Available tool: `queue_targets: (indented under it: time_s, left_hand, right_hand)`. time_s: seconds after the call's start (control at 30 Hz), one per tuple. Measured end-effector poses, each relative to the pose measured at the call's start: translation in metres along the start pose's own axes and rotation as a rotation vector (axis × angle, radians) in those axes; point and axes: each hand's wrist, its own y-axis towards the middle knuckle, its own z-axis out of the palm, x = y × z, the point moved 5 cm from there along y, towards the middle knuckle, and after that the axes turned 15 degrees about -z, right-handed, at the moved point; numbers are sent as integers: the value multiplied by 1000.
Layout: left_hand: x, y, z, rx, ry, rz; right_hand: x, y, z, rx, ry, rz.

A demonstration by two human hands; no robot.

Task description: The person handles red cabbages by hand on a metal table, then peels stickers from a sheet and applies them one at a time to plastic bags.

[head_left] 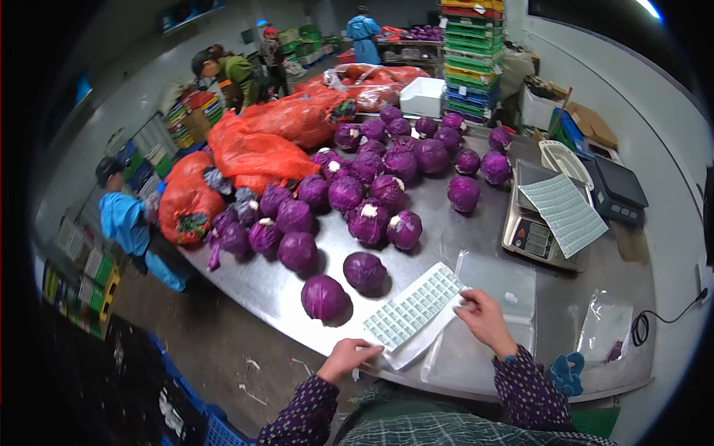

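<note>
- Head view: I am seeing the left hand (pixel 348 357) pinching the near corner of the label sheet (pixel 413 306), which is lying on the steel table (pixel 476 230).
- The right hand (pixel 485 318) is gripping the sheet's far edge, fingers curled.
- Red cabbages (pixel 324 297) are sitting just beside the sheet; a scale (pixel 537 238) is standing farther off.

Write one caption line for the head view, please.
Both hands, left hand and right hand, touch a label sheet beside red cabbages on a steel table.
</note>
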Motion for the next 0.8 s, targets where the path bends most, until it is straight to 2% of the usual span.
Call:
queue_targets:
  time_s: [0.07, 0.1, 0.13, 0.17, 0.2, 0.33, 0.43, 0.5, 0.57, 0.63, 0.7, 0.77, 0.8]
  left_hand:
    - [-14, -6, -37, -158, 487, 44]
    - [-26, 31, -37, -90, 490, 94]
    - [-50, 53, -71, -172, 405, 225]
    - [-81, 74, -100, -179, 384, 275]
    - [-123, 80, -138, -396, 255, 479]
    - [-235, 188, -181, -575, 203, 866]
    - [-291, 260, -198, -641, 280, 894]
    - [-313, 306, -198, -768, 330, 1010]
    - [-322, 344, -197, -836, 407, 1068]
    - [-320, 372, -198, -818, 510, 1034]
    - [-317, 380, -206, -800, 594, 1096]
    - [-314, 371, -214, -848, 508, 1196]
    - [-315, 368, -217, -818, 502, 1193]
  right_hand:
    - [-17, -40, -16, -167, 91, 189]
    - [-26, -48, -31, -166, 53, 429]
    - [-23, -43, -24, -172, 44, 440]
    - [-21, -41, -19, -238, 28, 528]
    - [-22, -29, -9, -314, 29, 600]
    - [-21, 19, 16, -380, 15, 587]
    - [-31, 87, 29, -328, 21, 517]
    - [-41, 142, 34, -158, -39, 397]
    - [-40, 213, 36, 32, -303, 262]
    - [-64, 275, 40, 131, -427, 188]
    - [-93, 334, 48, 189, -491, 18]
    - [-120, 390, 63, 188, -613, -288]
    - [-132, 418, 73, 181, -659, -306]
